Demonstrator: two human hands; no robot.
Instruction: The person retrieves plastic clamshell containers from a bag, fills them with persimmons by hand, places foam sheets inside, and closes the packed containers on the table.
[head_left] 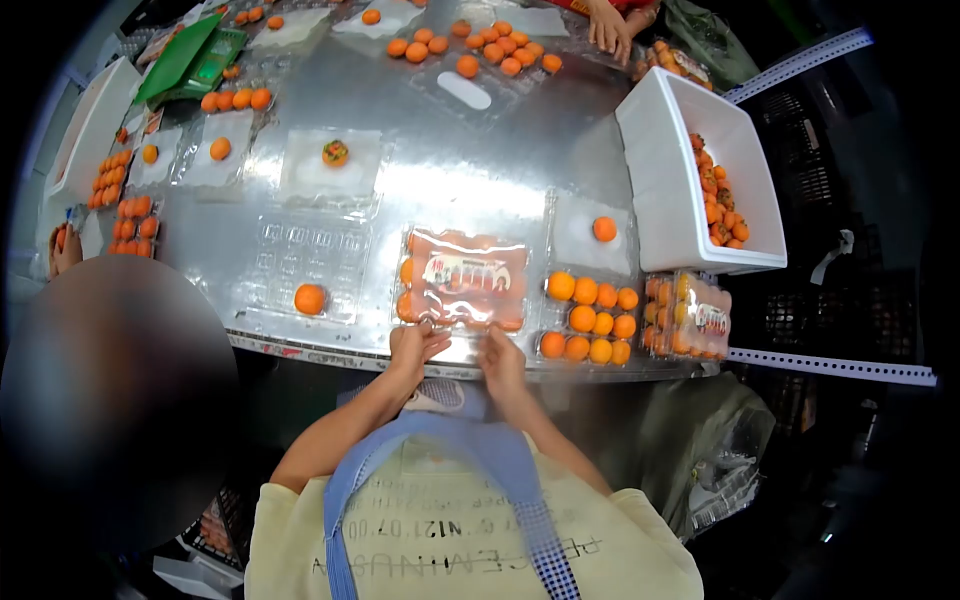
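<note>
A closed clear pack of orange fruit with a printed label (466,280) lies flat by the table's front edge. My left hand (412,350) is at its near left edge, fingers bent against the rim. At the near right edge is my right hand (500,362), its fingers curled and slightly blurred; what they pinch is too small to tell. Right of the pack is an open tray with rows of orange fruit (603,322), its lid holding a white pad and one fruit (605,229). To the left, another clear tray (330,262) holds one fruit (310,299).
A white foam box (632,150) with fruit stands at the right, beside stacked closed packs (687,316). Loose fruit (510,45) and another person's hand (608,30) are at the far side. Another person's hand (68,250) is at far left, near a green basket (205,62).
</note>
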